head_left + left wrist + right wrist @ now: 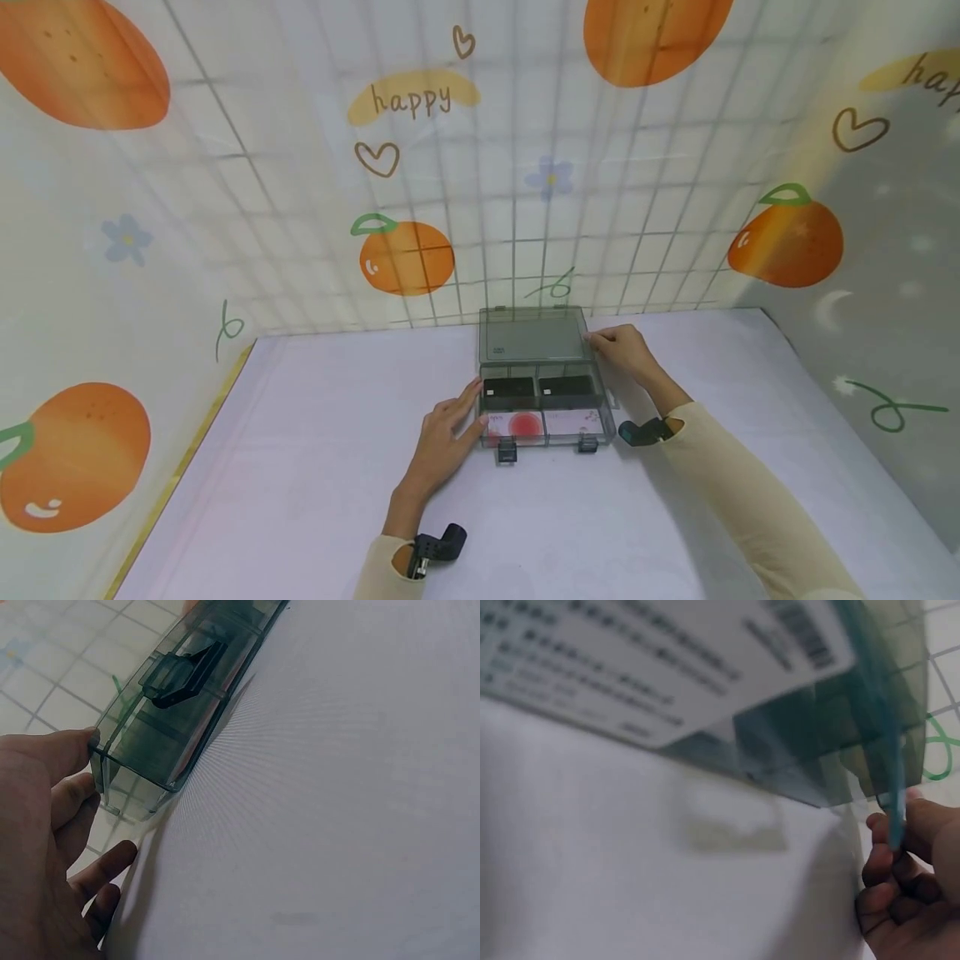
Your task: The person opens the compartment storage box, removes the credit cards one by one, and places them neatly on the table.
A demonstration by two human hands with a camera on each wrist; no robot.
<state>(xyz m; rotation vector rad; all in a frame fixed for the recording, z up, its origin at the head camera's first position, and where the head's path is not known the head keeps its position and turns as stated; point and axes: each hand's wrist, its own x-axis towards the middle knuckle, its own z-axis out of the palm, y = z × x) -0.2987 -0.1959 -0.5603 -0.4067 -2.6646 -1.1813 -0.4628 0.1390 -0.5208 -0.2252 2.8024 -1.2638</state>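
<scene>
A translucent grey-green plastic storage box (609, 435) sits on the table with its hinged lid (531, 337) raised at the back. Two black items (510, 388) fill the rear compartments, and white-and-pink cards (515, 423), one with a red circle, lie in the front ones. Two dark latches (507, 452) hang at its front. Along the box's left side my left hand (444, 437) rests with fingers extended; in the left wrist view its thumb touches a corner. My right hand (626, 350) pinches the lid's right edge, with the fingers curled in the right wrist view.
A white cloth covers the table (315, 467). Behind it hangs a pale curtain (300, 250) printed with oranges, in front of a wire grid. A printed label (667, 660) with a barcode shows on the box in the right wrist view.
</scene>
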